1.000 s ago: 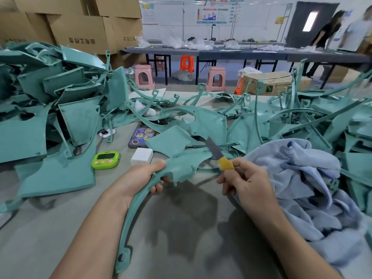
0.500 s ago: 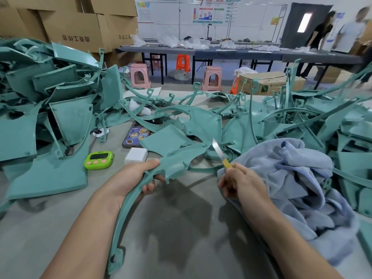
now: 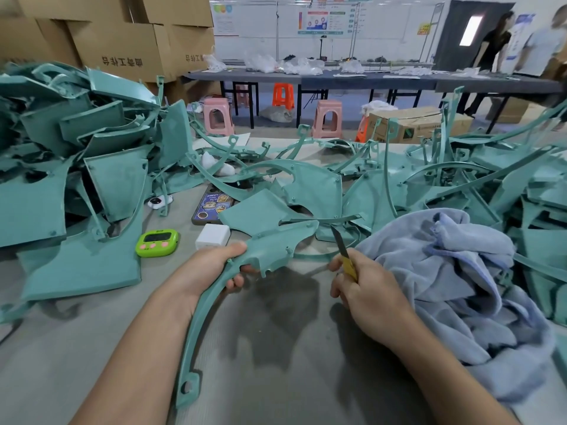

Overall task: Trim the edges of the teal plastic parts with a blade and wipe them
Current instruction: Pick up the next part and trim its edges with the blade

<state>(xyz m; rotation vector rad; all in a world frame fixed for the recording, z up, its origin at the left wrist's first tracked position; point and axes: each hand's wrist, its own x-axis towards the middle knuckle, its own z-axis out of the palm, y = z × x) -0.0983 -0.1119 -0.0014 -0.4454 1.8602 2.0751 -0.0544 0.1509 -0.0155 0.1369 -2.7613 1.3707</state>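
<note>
Left hand (image 3: 211, 269) has its fingers curled round the teal part (image 3: 270, 250), thumb on top, with the broad end raised over the table (image 3: 276, 378). The part's long axis runs from the small foot beside the left forearm, up and away to the right, its pointed end aimed toward the blade (image 3: 339, 242). Right hand (image 3: 365, 286) clasps the blade's yellow handle, tip pointing up and away, just right of that end. A blue cloth (image 3: 460, 286) is heaped right of the right hand.

The right hand (image 3: 368, 283) turned the blade (image 3: 339, 240) from flat-on to edge-on; less of its yellow showed above the fingers. The blade drew off the part's (image 3: 276, 246) far tip; it ended just beside it.
</note>
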